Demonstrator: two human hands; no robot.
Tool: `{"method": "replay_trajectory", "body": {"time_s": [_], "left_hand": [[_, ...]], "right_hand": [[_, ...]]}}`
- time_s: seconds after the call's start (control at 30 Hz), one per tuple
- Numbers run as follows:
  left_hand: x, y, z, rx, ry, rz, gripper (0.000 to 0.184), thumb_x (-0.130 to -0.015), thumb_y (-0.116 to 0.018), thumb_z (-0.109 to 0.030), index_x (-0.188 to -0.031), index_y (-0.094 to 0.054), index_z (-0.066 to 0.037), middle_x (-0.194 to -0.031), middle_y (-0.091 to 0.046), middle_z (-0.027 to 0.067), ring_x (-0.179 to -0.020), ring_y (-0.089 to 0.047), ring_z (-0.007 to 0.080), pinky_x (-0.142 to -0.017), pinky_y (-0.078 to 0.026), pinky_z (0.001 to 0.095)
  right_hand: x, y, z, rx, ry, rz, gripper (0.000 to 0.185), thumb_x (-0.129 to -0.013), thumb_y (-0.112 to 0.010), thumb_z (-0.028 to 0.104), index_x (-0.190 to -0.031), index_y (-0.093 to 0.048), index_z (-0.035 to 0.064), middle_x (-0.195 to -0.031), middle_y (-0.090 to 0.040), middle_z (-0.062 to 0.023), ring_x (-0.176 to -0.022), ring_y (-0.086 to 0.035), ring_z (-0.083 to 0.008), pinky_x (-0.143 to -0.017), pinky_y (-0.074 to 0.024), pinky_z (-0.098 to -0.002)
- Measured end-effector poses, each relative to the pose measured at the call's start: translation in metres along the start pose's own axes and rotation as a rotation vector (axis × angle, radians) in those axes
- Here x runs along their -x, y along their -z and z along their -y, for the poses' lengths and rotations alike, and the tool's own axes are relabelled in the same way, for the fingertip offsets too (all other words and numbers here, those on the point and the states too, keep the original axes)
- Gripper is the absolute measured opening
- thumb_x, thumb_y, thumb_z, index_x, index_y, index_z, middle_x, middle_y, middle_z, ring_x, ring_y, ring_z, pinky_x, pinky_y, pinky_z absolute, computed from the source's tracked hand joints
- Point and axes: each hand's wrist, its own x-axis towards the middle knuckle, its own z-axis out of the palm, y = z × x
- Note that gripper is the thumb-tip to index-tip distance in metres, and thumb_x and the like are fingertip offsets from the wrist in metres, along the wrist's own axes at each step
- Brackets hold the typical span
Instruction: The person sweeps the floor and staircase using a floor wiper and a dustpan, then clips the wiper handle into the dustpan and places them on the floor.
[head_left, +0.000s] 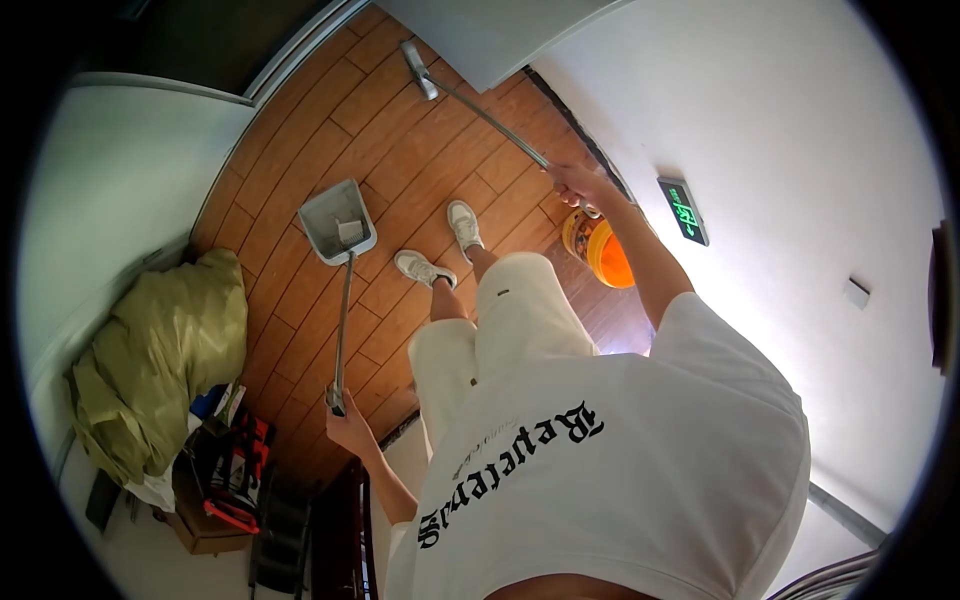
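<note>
On shirt [650, 465], black lettering [500, 470] begins "Re"; left hand [347, 422] grips dustpan [322, 212], right hand [582, 187] broom [419, 70].

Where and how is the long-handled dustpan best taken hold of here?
Likely by the upper end of its handle, coming from the near side with a wrapping grip: that handle is slender and runs from the dustpan back to the left hand, which holds it.

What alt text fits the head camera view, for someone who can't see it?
A person on a brown plank floor holds a long-handled broom in the right hand and a long-handled dustpan in the left hand. A yellow bucket stands at right, olive sheeting at left.
</note>
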Motion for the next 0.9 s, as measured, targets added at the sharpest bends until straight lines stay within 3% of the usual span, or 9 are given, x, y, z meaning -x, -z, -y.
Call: {"method": "replay_trajectory", "body": {"time_s": [0.07, 0.1, 0.17, 0.2, 0.27, 0.37, 0.63, 0.83, 0.9], "left_hand": [[-0.013, 0.005, -0.007, -0.039, 0.034, 0.037, 0.041, -0.095, -0.075, -0.029, -0.110, -0.072, 0.008, -0.094, -0.075, 0.0247, -0.083, -0.075, 0.0368, -0.067, -0.056, 0.0426], [-0.015, 0.003, -0.005, -0.036, 0.033, 0.033, 0.041, -0.095, -0.075, -0.029, -0.110, -0.072, 0.008, -0.094, -0.075, 0.0247, -0.083, -0.075, 0.0368, -0.067, -0.056, 0.0426], [-0.005, 0.001, 0.006, 0.006, -0.007, 0.021, 0.041, -0.095, -0.075, -0.029, -0.114, -0.072, 0.007, -0.097, -0.075, 0.0248, -0.086, -0.075, 0.0365, -0.070, -0.056, 0.0424], [-0.005, 0.001, 0.010, 0.007, -0.008, 0.015, 0.041, -0.095, -0.075, -0.029, -0.114, -0.072, 0.007, -0.097, -0.075, 0.0248, -0.086, -0.075, 0.0365, -0.070, -0.056, 0.0424], [-0.002, 0.000, 0.015, -0.036, -0.008, 0.020, 0.042, -0.095, -0.075, -0.029, -0.117, -0.072, 0.007, -0.098, -0.076, 0.0242, -0.086, -0.075, 0.0360, -0.071, -0.057, 0.0425], [0.005, 0.005, 0.003, -0.027, 0.006, 0.043, 0.043, -0.095, -0.075, -0.030, -0.117, -0.072, 0.006, -0.098, -0.076, 0.0239, -0.086, -0.075, 0.0359, -0.070, -0.057, 0.0422], [0.012, 0.002, 0.029, -0.121, 0.006, 0.064, 0.043, -0.095, -0.075, -0.031, -0.115, -0.073, 0.006, -0.091, -0.076, 0.0232, -0.080, -0.075, 0.0363, -0.065, -0.056, 0.0424], [0.003, 0.008, 0.040, -0.178, -0.065, 0.094, 0.040, -0.095, -0.075, -0.030, -0.113, -0.073, 0.006, -0.089, -0.076, 0.0222, -0.078, -0.075, 0.0361, -0.064, -0.056, 0.0421], [0.000, 0.006, 0.039, -0.181, -0.035, 0.125, 0.040, -0.095, -0.075, -0.029, -0.113, -0.073, 0.006, -0.090, -0.076, 0.0223, -0.079, -0.075, 0.0360, -0.064, -0.056, 0.0423]], "right_hand": [[-0.024, -0.027, -0.007, 0.649, 0.271, -0.279, 0.033, -0.107, -0.050, 0.034, -0.124, -0.059, 0.0077, -0.071, -0.056, -0.0072, -0.041, -0.045, -0.0134, -0.035, -0.0371, -0.0294], [-0.031, -0.039, -0.003, 0.650, 0.276, -0.278, 0.033, -0.107, -0.050, 0.034, -0.124, -0.059, 0.0077, -0.071, -0.056, -0.0072, -0.041, -0.045, -0.0134, -0.035, -0.0371, -0.0294], [-0.043, -0.058, 0.002, 1.026, 0.348, -0.392, 0.033, -0.105, -0.049, 0.030, -0.122, -0.061, 0.0038, -0.089, -0.069, -0.0224, -0.058, -0.067, -0.0271, -0.048, -0.0514, -0.0435], [-0.070, -0.055, 0.000, 1.027, 0.354, -0.390, 0.033, -0.105, -0.049, 0.030, -0.122, -0.061, 0.0038, -0.089, -0.069, -0.0224, -0.058, -0.067, -0.0271, -0.048, -0.0514, -0.0435], [-0.147, -0.031, -0.004, 1.302, 0.654, -0.564, 0.035, -0.104, -0.048, 0.026, -0.124, -0.062, 0.0019, -0.106, -0.071, -0.0288, -0.085, -0.073, -0.0387, -0.070, -0.0576, -0.0532], [-0.182, -0.038, 0.014, 1.380, 0.360, -0.612, 0.038, -0.103, -0.048, 0.025, -0.128, -0.061, 0.0001, -0.111, -0.072, -0.0276, -0.103, -0.071, -0.0428, -0.084, -0.0567, -0.0561], [-0.140, -0.029, -0.080, 1.075, 0.157, -0.569, 0.033, -0.099, -0.049, 0.019, -0.120, -0.068, -0.0002, -0.110, -0.072, -0.0243, -0.103, -0.071, -0.0440, -0.086, -0.0586, -0.0522], [-0.082, -0.013, -0.210, 1.112, 0.111, -0.369, 0.036, -0.099, -0.049, 0.021, -0.126, -0.059, -0.0008, -0.084, -0.070, -0.0202, -0.062, -0.068, -0.0315, -0.053, -0.0542, -0.0436], [-0.034, -0.031, -0.218, 0.965, 0.051, -0.395, 0.035, -0.100, -0.051, 0.022, -0.123, -0.062, -0.0023, -0.083, -0.069, -0.0204, -0.058, -0.067, -0.0315, -0.053, -0.0556, -0.0430]]}}
